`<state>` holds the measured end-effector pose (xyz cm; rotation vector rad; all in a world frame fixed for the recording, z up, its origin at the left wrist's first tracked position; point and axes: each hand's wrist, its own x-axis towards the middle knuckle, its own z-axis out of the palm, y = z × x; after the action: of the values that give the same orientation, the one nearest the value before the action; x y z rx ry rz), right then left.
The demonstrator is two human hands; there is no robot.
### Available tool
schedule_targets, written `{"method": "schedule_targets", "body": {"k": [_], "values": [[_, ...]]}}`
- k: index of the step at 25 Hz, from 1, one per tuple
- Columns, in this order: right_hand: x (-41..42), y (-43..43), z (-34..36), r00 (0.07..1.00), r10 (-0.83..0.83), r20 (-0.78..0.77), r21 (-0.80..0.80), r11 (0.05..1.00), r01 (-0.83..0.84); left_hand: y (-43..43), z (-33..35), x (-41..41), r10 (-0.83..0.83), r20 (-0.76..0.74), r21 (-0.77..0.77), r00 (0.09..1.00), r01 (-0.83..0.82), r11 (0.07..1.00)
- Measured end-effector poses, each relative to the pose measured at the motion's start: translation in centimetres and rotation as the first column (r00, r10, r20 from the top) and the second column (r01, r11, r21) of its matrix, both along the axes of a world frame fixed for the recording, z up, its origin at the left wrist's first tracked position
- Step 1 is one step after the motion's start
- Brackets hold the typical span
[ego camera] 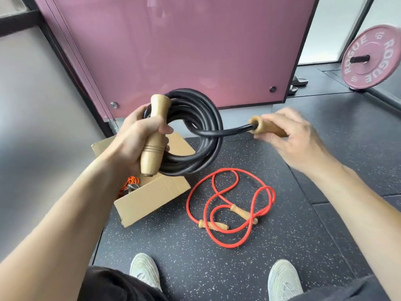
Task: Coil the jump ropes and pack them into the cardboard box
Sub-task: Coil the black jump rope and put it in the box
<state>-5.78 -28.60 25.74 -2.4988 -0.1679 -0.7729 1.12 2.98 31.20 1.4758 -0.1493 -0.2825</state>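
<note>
My left hand [138, 137] grips a thick black jump rope [201, 118], wound into a coil, together with one of its wooden handles [155, 135], held upright against the coil. My right hand [290, 137] holds the rope's other wooden handle [267, 127], with the rope's end passing through the coil's middle. Below the coil stands an open cardboard box [152, 196] on the floor; an orange rope [131, 183] shows inside it. To the right of the box a red jump rope [230, 205] with wooden handles lies loose and uncoiled on the floor.
A dark speckled rubber floor [195, 253] lies underfoot, with my two light shoes at the bottom. A pink panel [184, 51] stands behind the box. A pink weight plate [373, 59] leans at the far right.
</note>
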Motion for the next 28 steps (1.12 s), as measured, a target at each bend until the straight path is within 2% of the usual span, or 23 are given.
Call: {"method": "schedule_targets", "body": {"k": [2,3,5,6,7,8,9,10,11,12,14,18,21,24,28], "values": [[0.9,2.1,-0.4,0.989,-0.117,0.094,-0.028,0.992,0.120,-1.4,-0.2,-1.5,-0.094,-0.049,-0.012,0.994,0.094,0.996],[1.2,3.6,-0.4,0.990,-0.120,0.071,0.021,0.993,0.119,-2.3,-0.4,-2.3,-0.136,-0.078,-0.038,0.988,0.133,0.990],[1.4,6.3,-0.3,0.996,-0.063,-0.062,0.155,0.985,0.071,-3.6,-0.9,-3.1,-0.188,-0.122,-0.050,0.975,0.183,0.982],[1.4,7.0,0.0,0.988,-0.003,-0.154,0.290,0.956,0.048,-3.8,-0.9,-3.2,-0.193,-0.129,-0.037,0.973,0.190,0.981],[1.2,7.5,0.4,0.967,0.110,-0.228,0.508,0.861,0.022,-3.8,-0.9,-3.2,-0.194,-0.116,-0.023,0.974,0.192,0.981],[1.0,7.7,0.7,0.931,0.274,-0.241,0.744,0.668,-0.004,-3.7,-0.9,-3.1,-0.201,-0.084,-0.010,0.976,0.201,0.980],[0.6,7.9,1.1,0.887,0.417,-0.197,0.905,0.425,0.001,-3.5,-0.9,-3.0,-0.212,-0.033,0.013,0.977,0.212,0.977],[0.2,8.1,1.3,0.854,0.503,-0.135,0.972,0.232,0.017,-3.5,-0.8,-3.1,-0.221,0.037,0.053,0.975,0.219,0.974],[-0.1,8.3,1.2,0.836,0.542,-0.088,0.992,0.120,0.027,-3.6,-0.6,-3.3,-0.226,0.116,0.104,0.967,0.214,0.971],[-0.2,8.4,1.1,0.832,0.552,-0.058,0.998,0.065,0.026,-3.7,-0.6,-3.3,-0.221,0.183,0.153,0.958,0.194,0.969],[-0.2,8.4,0.9,0.852,0.521,-0.054,0.998,0.052,0.031,-3.8,-0.5,-3.1,-0.200,0.240,0.187,0.950,0.157,0.970],[0.0,9.2,1.4,0.892,0.434,-0.128,0.986,0.156,0.065,-3.1,-0.4,-2.1,-0.151,0.172,0.178,0.973,0.120,0.977],[0.1,10.2,1.6,0.884,0.442,-0.151,0.988,0.099,0.119,-3.1,-0.4,-1.8,-0.150,0.153,0.179,0.977,0.121,0.976],[-0.1,10.5,1.9,0.795,0.597,-0.103,0.992,0.002,0.127,-3.1,-0.2,-1.8,-0.180,0.101,0.140,0.978,0.165,0.976],[-0.1,10.7,2.7,0.710,0.698,-0.093,0.994,0.026,0.105,-3.5,-0.3,-2.3,-0.113,0.104,0.091,0.988,0.103,0.990]]}}
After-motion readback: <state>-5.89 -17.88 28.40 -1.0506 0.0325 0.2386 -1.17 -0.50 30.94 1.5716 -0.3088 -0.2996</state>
